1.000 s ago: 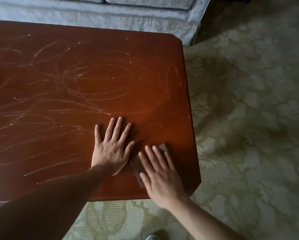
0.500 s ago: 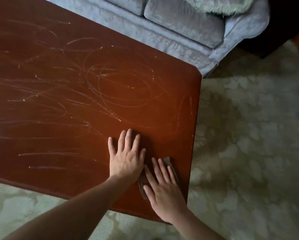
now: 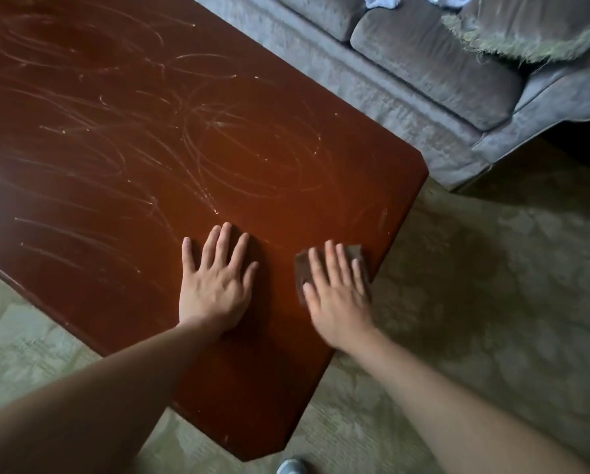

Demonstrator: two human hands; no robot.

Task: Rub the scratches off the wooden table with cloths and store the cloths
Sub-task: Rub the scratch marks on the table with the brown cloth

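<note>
A dark red-brown wooden table [image 3: 115,165] fills the left and middle of the view, its top covered in pale looping scratches [image 3: 238,145]. My left hand [image 3: 215,285] lies flat on the bare wood with fingers spread. My right hand [image 3: 338,295] presses flat on a small dark brown cloth [image 3: 302,270] close to the table's right edge; the fingers are straight and cover most of the cloth. The wood around both hands shows few scratches.
A grey sofa [image 3: 423,63] runs along the far side of the table, with a fuzzy pale throw [image 3: 526,39] on its right end. A pale patterned carpet [image 3: 491,285] lies to the right and below. A shoe tip [image 3: 291,466] shows at the bottom.
My right hand has slid the cloth to the right, away from my left hand, toward the table edge. The view has swung, showing more of the sofa.
</note>
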